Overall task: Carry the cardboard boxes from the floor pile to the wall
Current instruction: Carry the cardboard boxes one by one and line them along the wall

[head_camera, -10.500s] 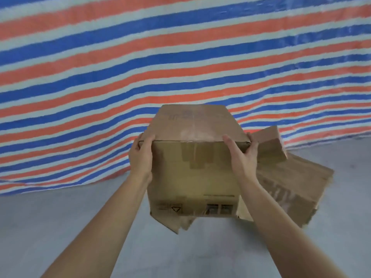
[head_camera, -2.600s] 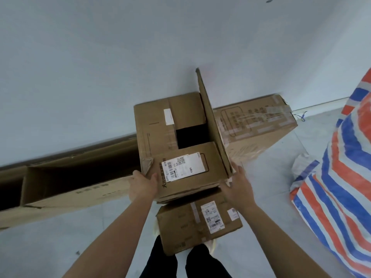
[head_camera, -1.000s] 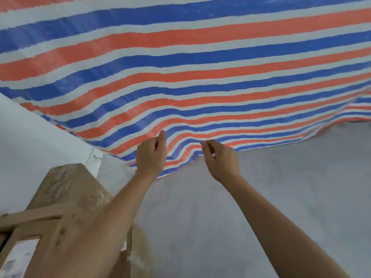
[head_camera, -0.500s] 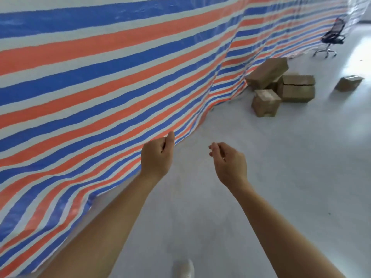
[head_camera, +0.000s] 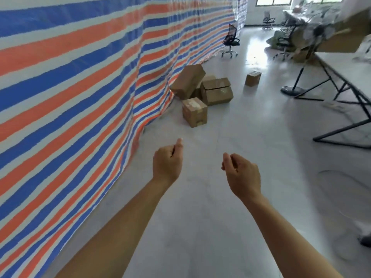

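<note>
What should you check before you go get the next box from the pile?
1. Hands free: left hand and right hand hold nothing, fingers loosely curled. Ok.
2. Boxes to fetch: the pile lies ahead by the striped tarp. Ok.
3. Walkway: the floor up to the nearest box is bare. Ok.
4. Nearest box shut: its top flaps lie flat. Ok.
5. Pile steady: the tilted box leans on the others and might slip. Not ok.
6. Box weight: cannot tell.

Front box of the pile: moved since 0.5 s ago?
No. The front box still sits just ahead of the pile, beside the striped tarp; only the view shifted.
</note>
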`<state>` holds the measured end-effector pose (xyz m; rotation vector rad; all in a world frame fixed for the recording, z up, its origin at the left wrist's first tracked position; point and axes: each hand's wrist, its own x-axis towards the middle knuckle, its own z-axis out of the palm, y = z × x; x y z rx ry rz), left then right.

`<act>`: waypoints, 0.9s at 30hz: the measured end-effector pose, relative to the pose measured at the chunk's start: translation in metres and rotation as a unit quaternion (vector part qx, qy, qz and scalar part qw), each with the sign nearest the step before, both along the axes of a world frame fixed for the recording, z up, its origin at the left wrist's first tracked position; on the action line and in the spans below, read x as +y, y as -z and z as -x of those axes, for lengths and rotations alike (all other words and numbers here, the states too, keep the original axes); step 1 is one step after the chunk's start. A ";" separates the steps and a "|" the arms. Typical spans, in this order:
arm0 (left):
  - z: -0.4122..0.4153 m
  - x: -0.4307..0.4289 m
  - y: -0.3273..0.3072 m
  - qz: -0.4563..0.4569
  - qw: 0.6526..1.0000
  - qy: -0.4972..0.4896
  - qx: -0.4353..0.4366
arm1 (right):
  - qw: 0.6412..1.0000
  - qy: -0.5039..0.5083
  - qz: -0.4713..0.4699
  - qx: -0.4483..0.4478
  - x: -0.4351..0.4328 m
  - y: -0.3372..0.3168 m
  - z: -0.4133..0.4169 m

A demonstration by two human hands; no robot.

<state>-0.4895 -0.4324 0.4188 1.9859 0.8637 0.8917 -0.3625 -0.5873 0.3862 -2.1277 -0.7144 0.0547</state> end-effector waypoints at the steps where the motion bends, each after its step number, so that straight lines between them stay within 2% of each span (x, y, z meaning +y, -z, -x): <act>1: -0.042 0.008 0.005 -0.006 1.000 0.014 -0.001 | 1.000 0.016 -0.003 0.003 0.004 0.004 -0.038; 6: -0.190 0.040 0.008 0.000 0.999 0.043 0.021 | 0.999 0.038 -0.004 0.006 0.037 0.011 -0.189; 13: -0.330 0.125 -0.017 0.025 0.999 0.028 0.008 | 1.000 0.010 0.005 0.009 0.130 -0.020 -0.345; 21: -0.490 0.272 0.019 0.061 0.998 -0.009 -0.009 | 0.999 -0.018 0.030 0.007 0.285 0.000 -0.516; 27: -0.654 0.378 0.005 0.090 0.995 0.036 0.023 | 0.998 0.011 0.059 0.024 0.375 -0.008 -0.659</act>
